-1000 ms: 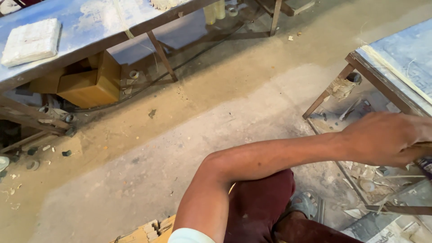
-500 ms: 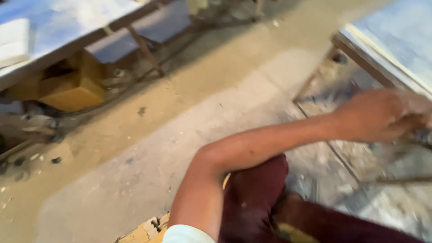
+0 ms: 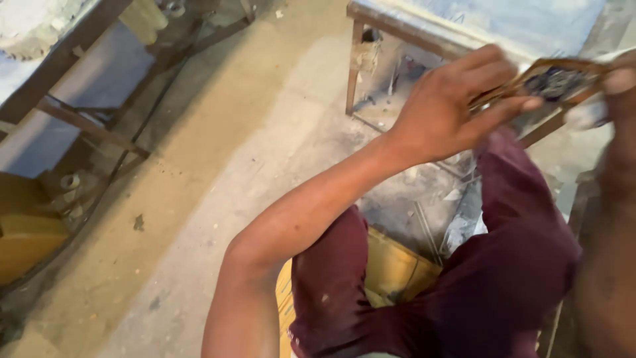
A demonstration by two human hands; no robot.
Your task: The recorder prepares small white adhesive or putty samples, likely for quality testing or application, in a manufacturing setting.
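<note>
Rough dusty concrete floor (image 3: 218, 166), wooden stool (image 3: 391, 265)

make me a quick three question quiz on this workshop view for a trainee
1. True or false: the left hand grips one end of the thin brown frame-like piece with a dark centre.
2. Which garment covers the person's legs? A) dark maroon trousers B) blue jeans C) white overalls
3. Fill in: the person sits on a low ______ wooden seat, seen between the knees.

Key
1. True; its fingers close on the piece's left end, while the right hand meets the other end at the picture's edge, its grip too blurred to judge.
2. A
3. yellow
</note>
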